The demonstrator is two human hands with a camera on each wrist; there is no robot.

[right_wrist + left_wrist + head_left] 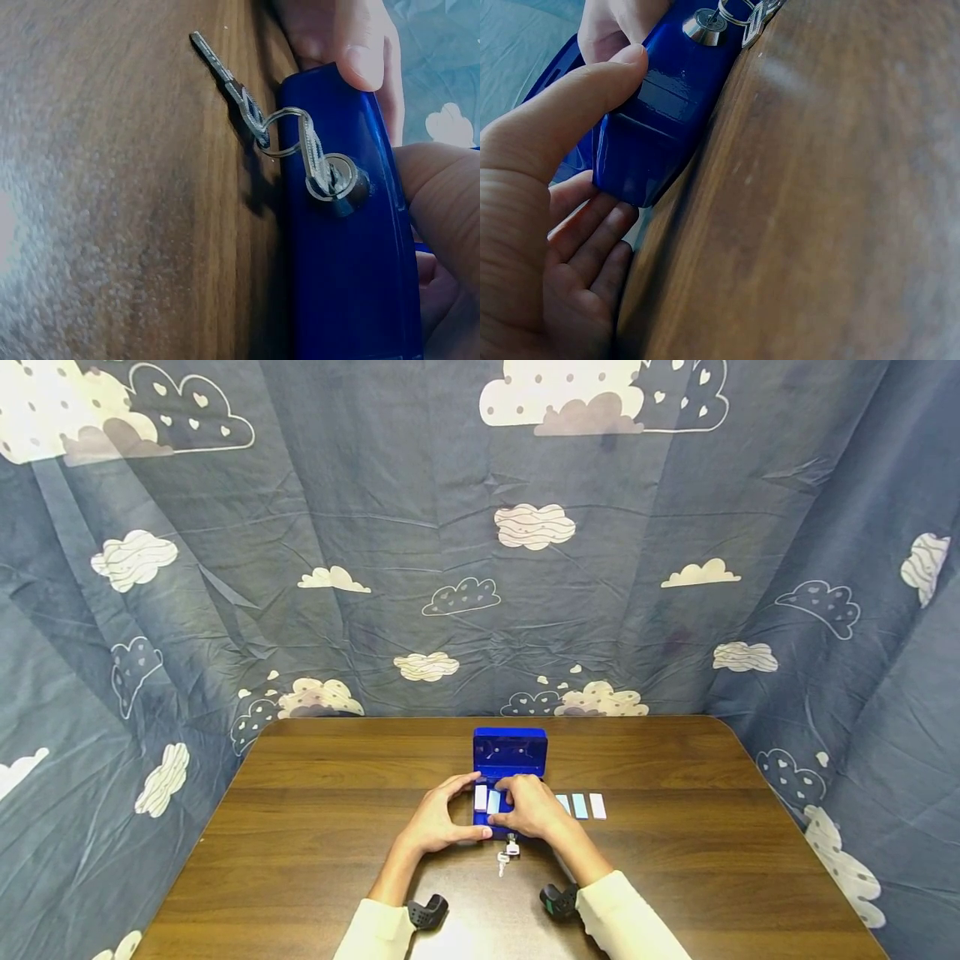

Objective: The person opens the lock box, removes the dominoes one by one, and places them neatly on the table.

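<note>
Pale sleeves [630, 914] at frame bottom; open blue box [511, 734] centre, part-loaded.
I see left hand [438, 821] gripping the box's left end, right hand [534, 807] pinching a pale-blue block [493, 803] inside, beside a whitish block [481, 798]. Loose blocks [581, 806], three visible, right of centre: I'd judge those are left.

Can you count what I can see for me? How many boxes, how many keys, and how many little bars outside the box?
Blue box: 1
Keys: 2
Little bars outside the box: 3
Total: 6 in sight
</note>
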